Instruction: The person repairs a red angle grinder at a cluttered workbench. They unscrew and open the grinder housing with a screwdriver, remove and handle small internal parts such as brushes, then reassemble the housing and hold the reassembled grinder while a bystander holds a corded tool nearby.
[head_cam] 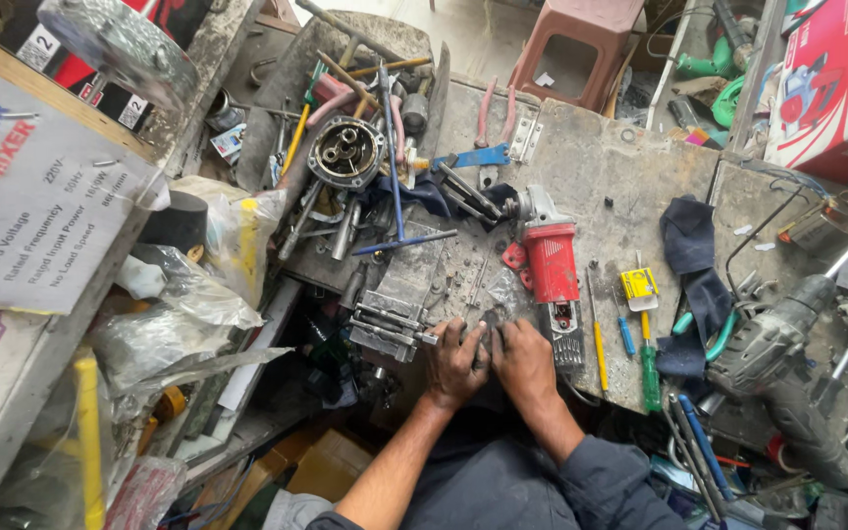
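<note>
Small dark part (pixel 489 334), kind not discernible, was pinched between the fingertips of both hands at the near edge of the worktop (pixel 620 167), just on the near side of the red angle grinder (pixel 548 257).

Left hand (pixel 455 361): fingers curled and pressed together on the part, knuckles up; it lay near-left of the grinder.

Right hand (pixel 524 359): fingers likewise closed on the part, touching the left hand at the tips; it lay directly on the near side of the grinder, beside its open black tail end (pixel 565 334).

Handling note, as a judgement: with so small a piece, both wrists were best rested on the worktop edge, the grip kept low over the surface so a slip would drop the piece on the metal and not into the clutter below.

Yellow-handled screwdriver (pixel 597 339): just right of the grinder, lying lengthwise.

Green-handled screwdriver (pixel 649 368): further right of the grinder, near a blue one.

Grey ribbed metal housing (pixel 395 304): left of the grinder, near the left hand.

Dark cloth (pixel 689 245): well right of the grinder.

Grey drill (pixel 777 344): far right of the grinder.

Round gear housing (pixel 345 152): beyond and left of the grinder, among loose tools.

Plastic stool (pixel 576 44): farthest, beyond the grinder.
</note>
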